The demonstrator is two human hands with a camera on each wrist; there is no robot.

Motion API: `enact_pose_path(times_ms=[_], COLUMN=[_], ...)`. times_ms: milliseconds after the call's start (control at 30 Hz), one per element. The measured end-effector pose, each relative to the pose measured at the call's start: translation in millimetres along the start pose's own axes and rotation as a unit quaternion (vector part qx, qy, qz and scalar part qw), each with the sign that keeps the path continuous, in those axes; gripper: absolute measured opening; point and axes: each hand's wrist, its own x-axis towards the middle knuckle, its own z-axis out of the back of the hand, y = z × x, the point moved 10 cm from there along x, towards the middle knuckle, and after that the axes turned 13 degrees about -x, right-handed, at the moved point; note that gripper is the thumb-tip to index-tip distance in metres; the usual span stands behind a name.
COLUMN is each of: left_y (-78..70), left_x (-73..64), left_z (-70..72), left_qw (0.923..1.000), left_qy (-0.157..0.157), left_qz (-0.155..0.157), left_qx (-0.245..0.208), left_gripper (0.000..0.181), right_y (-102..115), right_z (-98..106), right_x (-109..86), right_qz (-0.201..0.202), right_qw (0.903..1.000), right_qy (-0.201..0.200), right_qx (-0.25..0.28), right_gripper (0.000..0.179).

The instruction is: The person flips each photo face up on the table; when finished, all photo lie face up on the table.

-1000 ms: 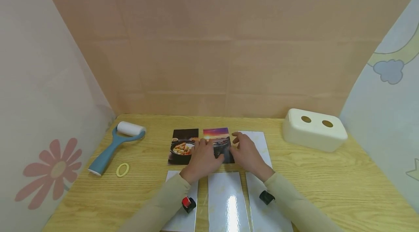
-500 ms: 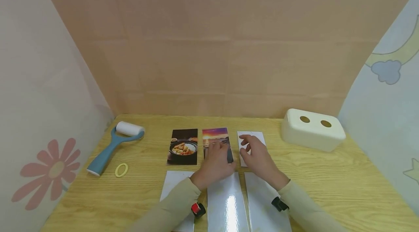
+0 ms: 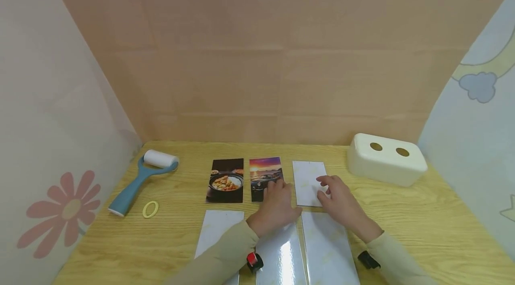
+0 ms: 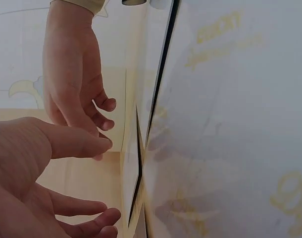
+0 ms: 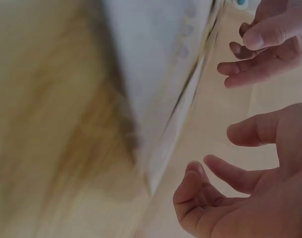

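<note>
My left hand (image 3: 277, 209) hovers with loose fingers over the lower edge of a sunset seascape photo card (image 3: 265, 166), covering its lower right corner. My right hand (image 3: 342, 200), thumb and fingers parted with nothing between them, is over the right side of a white card (image 3: 307, 180). To the left, a photo card of a rice dish in a black bowl (image 3: 225, 182) lies face up. Nearer me is a row of white glossy cards, a left one (image 3: 219, 227), a middle one (image 3: 273, 253) and a right one (image 3: 330, 249); the left sleeve and hand partly hide them.
A blue-handled lint roller (image 3: 137, 182) and a pale yellow ring (image 3: 150, 209) lie on the left of the wooden table (image 3: 181, 231). At the back right sits a cream box (image 3: 386, 160) with two round holes. Brown paper (image 3: 257, 52) forms the back wall.
Both hands have moved right and toward me, away from the two photo cards. The rice-dish card and the upper white card are more exposed. The cards stay in place.
</note>
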Motion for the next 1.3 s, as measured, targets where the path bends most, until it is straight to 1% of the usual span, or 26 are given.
enact_pose_path(times_ms=[100, 167, 267, 367, 533, 633, 700, 800, 933, 1133, 1300], left_y=[0.6, 0.3, -0.7, -2.4, -5.3, -5.0, -4.7, -4.2, -5.2, -5.6, -6.9], left_x=[0.8, 1.1, 2.4, 4.0, 6.7, 8.3, 9.3, 10.7, 12.0, 13.1, 14.8], left_z=[-4.3, -5.3, -5.2, -5.6, -9.0, -11.6, -12.9, -14.2, -15.7, -17.7, -18.3], left_qw=[0.9999, 1.0, 1.0, 0.9999, 0.9997, 0.9995, 0.9994, 0.9994, 0.9993, 0.9986, 0.9985], left_qy=[0.006, 0.006, -0.001, -0.008, -0.009, -0.007, -0.007, -0.009, -0.015, -0.016, -0.017], left_qz=[0.002, 0.005, 0.007, 0.012, 0.022, 0.031, 0.034, 0.034, 0.028, 0.041, 0.041], left_qx=[0.008, 0.005, -0.001, -0.009, -0.006, -0.002, 0.001, 0.006, 0.018, 0.03, 0.032], left_gripper=[0.055, 0.051, 0.04, 0.035, 0.039, 0.049, 0.052, 0.051, 0.044, 0.055, 0.044], right_y=[-10, -16, -23, -30, -38, -39, -39, -39, -40, -41, -43], right_z=[-4, -5, -4, -2, -5, -7, -9, -10, -11, -12, -14], right_x=[-3.0, -4.4, -6.0, -6.6, -6.6, -6.8, -6.9, -6.4, -5.8, -5.9, -5.8], right_qz=[-0.009, -0.011, -0.014, -0.012, -0.011, -0.011, -0.011, -0.008, -0.005, -0.005, -0.011], right_qw=[0.9997, 0.9994, 0.999, 0.9986, 0.9968, 0.9953, 0.9946, 0.9944, 0.9943, 0.9945, 0.9942], right_qy=[0.016, 0.022, 0.031, 0.036, 0.059, 0.077, 0.086, 0.089, 0.091, 0.092, 0.097], right_qx=[-0.017, -0.026, -0.031, -0.038, -0.052, -0.057, -0.058, -0.057, -0.055, -0.05, -0.045], right_gripper=[0.034, 0.035, 0.036, 0.037, 0.039, 0.041, 0.042, 0.042, 0.042, 0.042, 0.043])
